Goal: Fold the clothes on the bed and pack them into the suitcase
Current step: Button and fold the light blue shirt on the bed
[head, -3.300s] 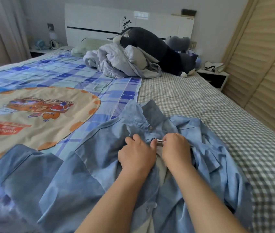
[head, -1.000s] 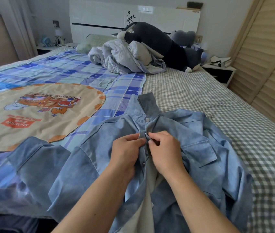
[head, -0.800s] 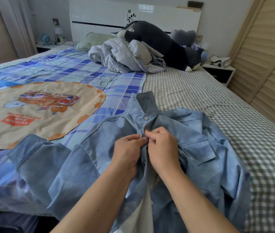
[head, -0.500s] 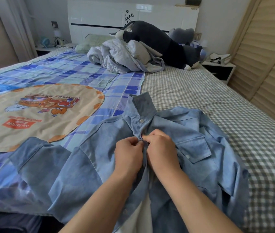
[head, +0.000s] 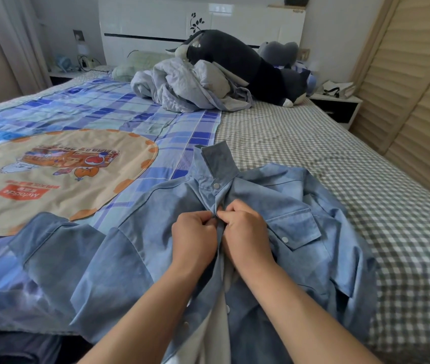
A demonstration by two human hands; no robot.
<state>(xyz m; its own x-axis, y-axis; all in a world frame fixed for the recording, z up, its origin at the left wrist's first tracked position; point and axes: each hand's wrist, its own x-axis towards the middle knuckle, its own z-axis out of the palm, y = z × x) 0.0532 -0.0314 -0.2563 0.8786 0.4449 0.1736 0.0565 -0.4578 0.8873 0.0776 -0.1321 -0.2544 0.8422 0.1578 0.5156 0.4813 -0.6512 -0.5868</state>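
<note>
The bed (head: 300, 143) is carrying a blue denim shirt (head: 300, 206) spreading across its near edge. A blue plaid blanket (head: 103, 114) is covering the left half, while crumpled grey bedding (head: 187, 88) and a dark plush toy (head: 240, 64) are lying at the far end.

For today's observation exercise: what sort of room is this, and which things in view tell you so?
Most likely a home bedroom. A wide bed with a white headboard fills the view, a nightstand stands beside it, and a plush toy lies near a crumpled blanket.
</note>
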